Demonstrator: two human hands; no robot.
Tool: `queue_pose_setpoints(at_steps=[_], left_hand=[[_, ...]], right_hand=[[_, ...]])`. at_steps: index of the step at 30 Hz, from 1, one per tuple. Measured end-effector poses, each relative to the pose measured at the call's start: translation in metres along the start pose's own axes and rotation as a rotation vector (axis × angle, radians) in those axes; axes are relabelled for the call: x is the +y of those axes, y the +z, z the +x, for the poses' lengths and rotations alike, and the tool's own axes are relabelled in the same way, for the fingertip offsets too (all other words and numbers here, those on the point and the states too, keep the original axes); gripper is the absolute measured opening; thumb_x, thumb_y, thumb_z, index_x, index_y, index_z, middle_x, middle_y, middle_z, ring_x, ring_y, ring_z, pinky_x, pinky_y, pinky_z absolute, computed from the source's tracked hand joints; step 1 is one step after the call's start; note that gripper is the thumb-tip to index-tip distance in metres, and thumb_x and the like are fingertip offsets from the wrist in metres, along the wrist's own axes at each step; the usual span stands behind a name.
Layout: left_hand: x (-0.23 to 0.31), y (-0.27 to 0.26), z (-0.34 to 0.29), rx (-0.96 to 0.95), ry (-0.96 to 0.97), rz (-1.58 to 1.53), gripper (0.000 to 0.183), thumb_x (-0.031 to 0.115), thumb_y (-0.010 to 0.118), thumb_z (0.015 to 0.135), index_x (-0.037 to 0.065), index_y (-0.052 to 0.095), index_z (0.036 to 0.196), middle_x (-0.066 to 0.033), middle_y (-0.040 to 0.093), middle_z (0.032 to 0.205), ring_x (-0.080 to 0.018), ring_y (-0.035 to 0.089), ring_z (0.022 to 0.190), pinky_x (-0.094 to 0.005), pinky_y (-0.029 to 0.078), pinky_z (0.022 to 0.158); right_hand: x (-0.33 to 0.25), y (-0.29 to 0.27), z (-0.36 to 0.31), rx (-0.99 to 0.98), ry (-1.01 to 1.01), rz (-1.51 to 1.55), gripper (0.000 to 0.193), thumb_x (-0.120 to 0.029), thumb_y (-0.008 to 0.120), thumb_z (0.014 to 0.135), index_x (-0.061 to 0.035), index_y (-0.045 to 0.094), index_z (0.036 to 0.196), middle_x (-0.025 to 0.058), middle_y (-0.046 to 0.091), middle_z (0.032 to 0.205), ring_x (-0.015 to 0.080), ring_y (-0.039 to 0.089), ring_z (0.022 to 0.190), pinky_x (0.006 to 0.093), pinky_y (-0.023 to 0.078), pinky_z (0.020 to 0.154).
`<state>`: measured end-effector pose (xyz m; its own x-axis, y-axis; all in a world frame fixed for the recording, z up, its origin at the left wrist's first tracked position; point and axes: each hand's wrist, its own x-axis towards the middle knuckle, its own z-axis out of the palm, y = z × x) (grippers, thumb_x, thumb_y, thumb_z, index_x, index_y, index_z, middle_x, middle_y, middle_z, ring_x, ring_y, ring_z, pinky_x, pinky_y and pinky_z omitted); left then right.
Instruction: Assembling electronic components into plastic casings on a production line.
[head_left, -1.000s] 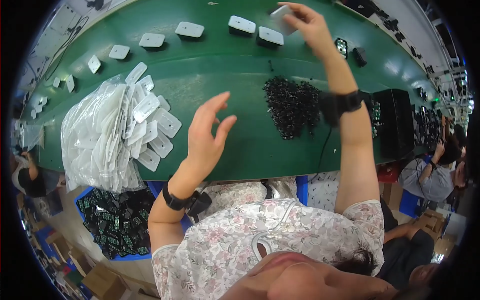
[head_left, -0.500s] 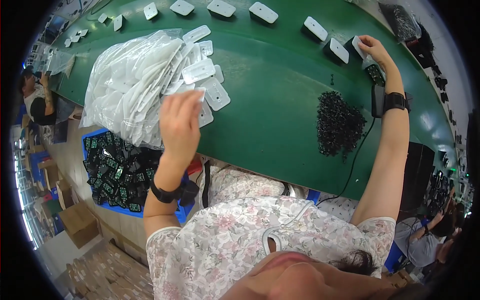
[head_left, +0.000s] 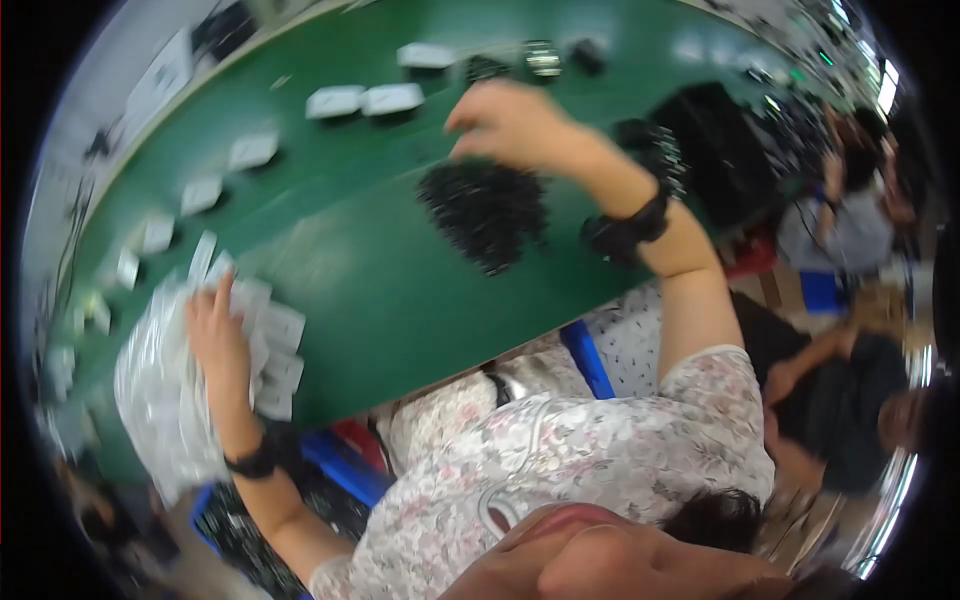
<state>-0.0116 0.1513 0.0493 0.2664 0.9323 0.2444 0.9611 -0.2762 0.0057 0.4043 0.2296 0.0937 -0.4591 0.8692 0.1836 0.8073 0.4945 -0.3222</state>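
My left hand is at the mouth of a clear plastic bag full of flat white plastic plates. Its fingers are stretched out and apart over the loose plates, touching them or just above. No plate shows plainly in its grasp. My right hand hovers at the far edge of a heap of small black screw-like pieces. Thumb and forefinger are bent with a gap between them, and I see nothing held there, though motion blurs the fingers. Beyond it stand white-topped black blocks.
More white-topped blocks curve along the green table toward the left. A small dark part with a shiny face lies at the back. Below left is a blue crate of dark circuit parts. A co-worker sits at right.
The view has swung, shifting the table's things leftward and down. My right hand has let go of the rightmost white-topped block and come to the black heap. My left hand stays by the bag.
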Motion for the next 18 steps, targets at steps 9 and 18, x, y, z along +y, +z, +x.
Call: queue_pose_setpoints(at_steps=[9, 18], left_hand=[[0.001, -0.013, 0.018, -0.015, -0.128, -0.059, 0.036, -0.008, 0.061, 0.070, 0.001, 0.051, 0.104, -0.0180, 0.055, 0.098, -0.0369, 0.051, 0.098, -0.0438, 0.040, 0.082], [0.042, -0.008, 0.036, 0.391, 0.066, -0.337, 0.010, 0.005, 0.059, 0.086, 0.002, 0.059, 0.096, -0.0105, 0.058, 0.084, -0.0213, 0.055, 0.066, -0.0352, 0.043, 0.054]], right_hand=[[-0.008, 0.085, -0.043, 0.130, -0.198, -0.029, 0.016, -0.018, 0.066, 0.073, -0.0078, 0.056, 0.080, 0.0096, 0.052, 0.084, 0.0280, 0.055, 0.084, 0.0385, 0.049, 0.071], [-0.016, 0.084, -0.039, 0.283, -0.015, 0.065, 0.012, -0.021, 0.064, 0.079, -0.0108, 0.058, 0.078, 0.0081, 0.056, 0.083, 0.0281, 0.059, 0.081, 0.0411, 0.047, 0.065]])
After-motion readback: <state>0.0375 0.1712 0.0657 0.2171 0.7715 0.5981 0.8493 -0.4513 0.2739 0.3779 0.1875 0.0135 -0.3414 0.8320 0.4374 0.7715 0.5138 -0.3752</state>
